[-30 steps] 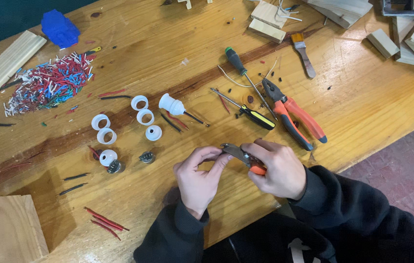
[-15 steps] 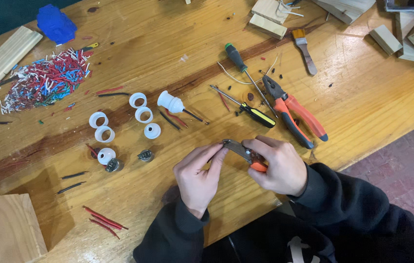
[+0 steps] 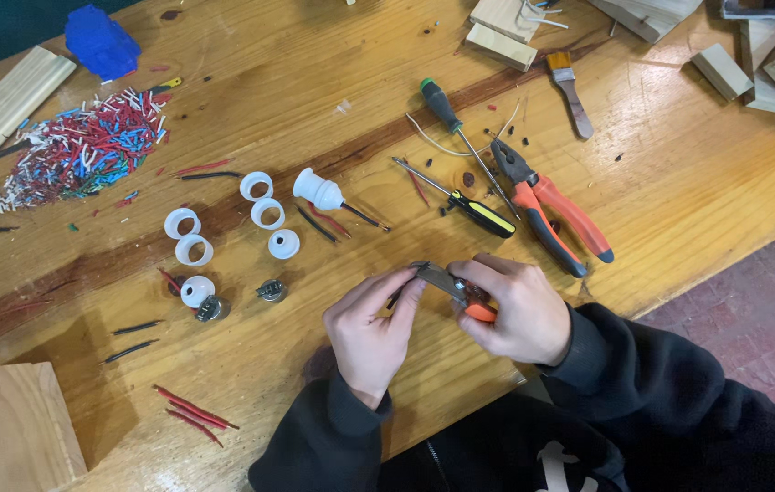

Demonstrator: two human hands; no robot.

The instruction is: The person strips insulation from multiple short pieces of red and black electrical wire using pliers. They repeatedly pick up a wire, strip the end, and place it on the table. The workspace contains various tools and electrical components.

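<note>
At lower centre, the right hand (image 3: pixel 519 314) grips orange-handled wire strippers (image 3: pixel 451 284); the left hand (image 3: pixel 371 330) pinches a thin dark wire (image 3: pixel 395 298) at their jaws. White lamp-socket rings (image 3: pixel 223 223) lie left on the wooden table (image 3: pixel 314 55), combination pliers (image 3: pixel 547 211) at upper right.

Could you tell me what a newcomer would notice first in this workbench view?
Probably the two hands at the near edge: the right hand grips an orange-handled tool, its metal tip at the left hand. Next, the pile of red, blue and white wire offcuts at far left.
</note>
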